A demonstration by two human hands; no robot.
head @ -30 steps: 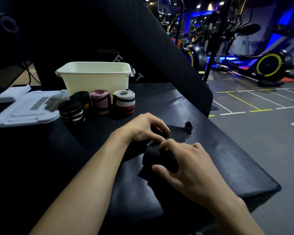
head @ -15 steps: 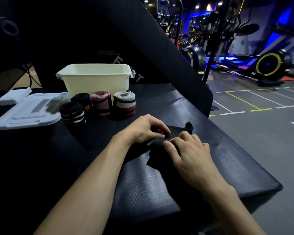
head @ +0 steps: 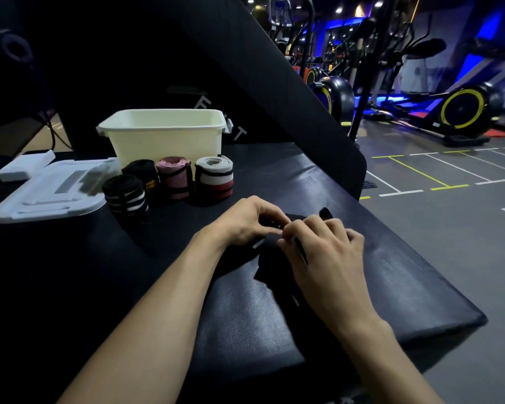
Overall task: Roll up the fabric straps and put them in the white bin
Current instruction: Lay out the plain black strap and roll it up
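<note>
A black fabric strap (head: 270, 258) lies on the dark padded bench in front of me, partly rolled and mostly hidden under my fingers. My left hand (head: 242, 221) pinches its far end. My right hand (head: 324, 252) grips the strap from the right, fingertips meeting the left hand's. The white bin (head: 164, 138) stands at the back of the bench. Several rolled straps stand in front of it: a black one with white stripes (head: 125, 193), a black one (head: 142, 173), a pink one (head: 174, 177) and a white-and-red one (head: 215, 177).
A white lid (head: 50, 191) lies left of the rolled straps. A slanted black padded backrest (head: 274, 83) rises behind the bench. The bench edge (head: 420, 258) drops off on the right to the gym floor, with exercise machines (head: 461, 109) beyond.
My right hand has slid forward along the strap from the near roll up to my left hand's fingertips. The left hand has stayed in place.
</note>
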